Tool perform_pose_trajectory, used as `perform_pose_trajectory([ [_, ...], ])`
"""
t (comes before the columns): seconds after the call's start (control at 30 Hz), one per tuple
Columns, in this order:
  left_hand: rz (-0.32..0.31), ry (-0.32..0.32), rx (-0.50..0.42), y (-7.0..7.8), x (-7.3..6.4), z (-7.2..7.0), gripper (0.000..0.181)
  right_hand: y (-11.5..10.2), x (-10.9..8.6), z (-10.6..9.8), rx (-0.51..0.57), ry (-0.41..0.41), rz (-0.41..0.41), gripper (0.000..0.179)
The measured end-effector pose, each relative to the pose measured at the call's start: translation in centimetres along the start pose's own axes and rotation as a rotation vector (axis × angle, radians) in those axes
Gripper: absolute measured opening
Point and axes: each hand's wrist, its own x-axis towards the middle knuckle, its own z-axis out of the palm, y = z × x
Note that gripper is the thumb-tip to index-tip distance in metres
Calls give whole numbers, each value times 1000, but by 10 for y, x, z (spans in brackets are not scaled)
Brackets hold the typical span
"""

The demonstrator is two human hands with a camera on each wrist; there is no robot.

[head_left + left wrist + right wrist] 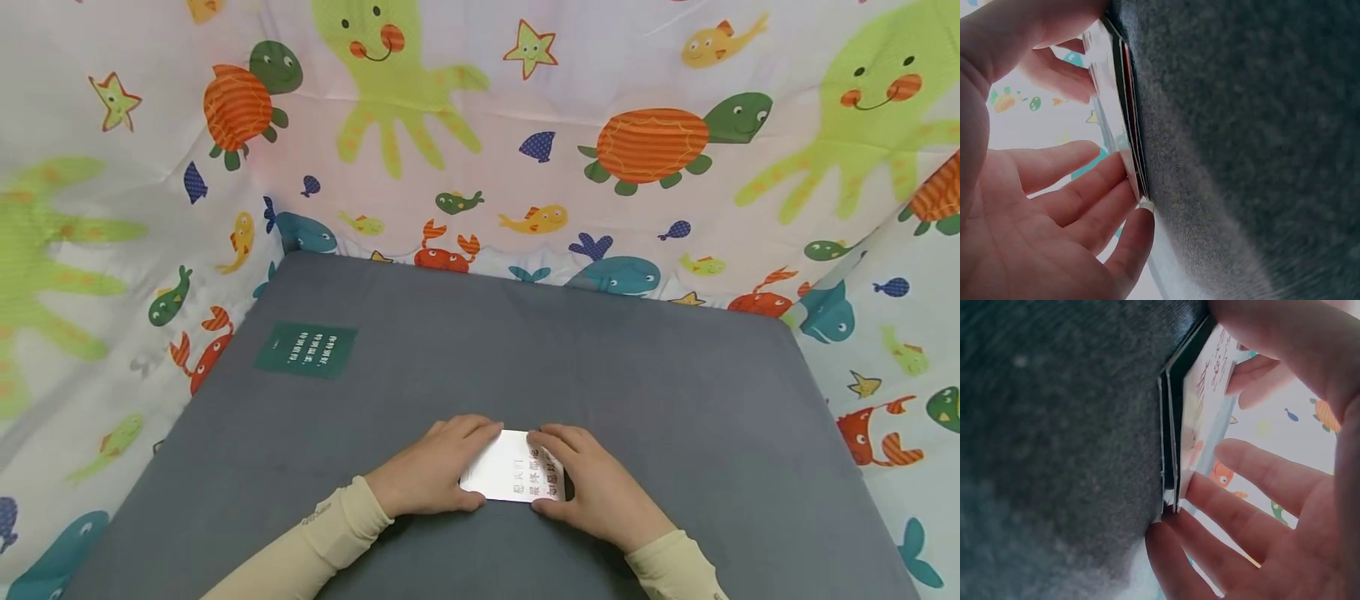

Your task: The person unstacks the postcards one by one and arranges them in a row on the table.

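Note:
A small stack of cards (504,468) lies on the grey surface in front of me, its white top card printed with several columns of characters. At its left end my left hand (431,467) grips it, thumb at the near edge and fingers at the far edge. My right hand (603,487) holds the right end the same way, some fingertips over the top card. In the left wrist view the stack (1110,94) shows several layers with small gaps between them. The layers of the stack (1200,403) also stand slightly apart in the right wrist view.
A dark green card (307,350) with white characters lies alone toward the back left of the grey padded tabletop (600,367). A white cloth (465,183) printed with sea animals rises along the back and both sides.

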Motion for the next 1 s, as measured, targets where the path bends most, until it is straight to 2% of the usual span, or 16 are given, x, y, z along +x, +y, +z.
perform_pose_trajectory([
  [0.23, 12, 6, -14, -4, -3, -4, 93, -4, 4, -3, 3, 5, -35, 86],
  [0.47, -12, 12, -10, -19, -6, -18, 91, -10, 29, -5, -11, -25, -52, 87],
  [0.67, -53, 28, 2, -45, -6, -44, 92, -21, 69, 0, 4, -51, -26, 86],
  [0.83, -106, 37, 32, -76, -5, -72, 96, -35, 113, 4, 8, -72, -16, 85],
  [1.0, -167, 27, 20, -108, -10, -99, 96, -51, 158, 12, 11, -83, -7, 88],
])
